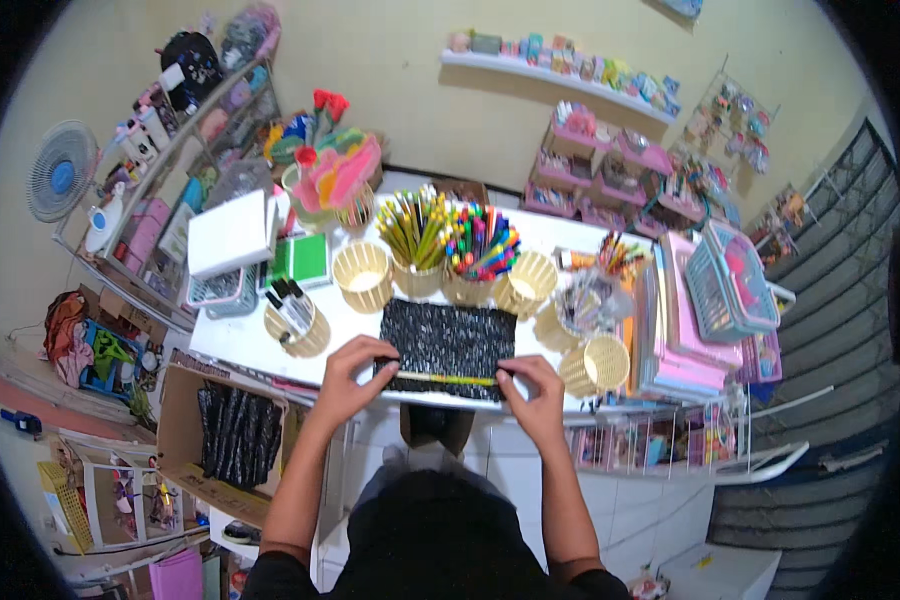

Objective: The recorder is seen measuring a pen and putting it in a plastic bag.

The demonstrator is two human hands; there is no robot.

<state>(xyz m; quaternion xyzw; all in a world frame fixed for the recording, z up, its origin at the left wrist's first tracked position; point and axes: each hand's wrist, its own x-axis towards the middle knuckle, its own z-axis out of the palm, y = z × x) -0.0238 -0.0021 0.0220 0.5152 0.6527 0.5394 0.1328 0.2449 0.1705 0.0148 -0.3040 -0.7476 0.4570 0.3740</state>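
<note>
A sheet of black plastic, probably bubble wrap (450, 341), lies flat on the white table in front of me. Across its near part runs a thin yellow-green pencil (447, 379), roughly level with the sheet's front edge. My left hand (358, 375) pinches the pencil's left end between thumb and fingers, close to the sheet's left side. At the other end, the thumb and fingers of my right hand (534, 388) hold the pencil near the sheet's right side. The fingers hide both pencil ends.
Behind the sheet stand baskets of pencils (418, 232) and coloured pens (481, 244). A marker basket (298, 326) is at left, with a white woven basket (595, 365) and stacked books (690, 330) at right. A cardboard box (176, 420) beside the table holds rolled black plastic (240, 435).
</note>
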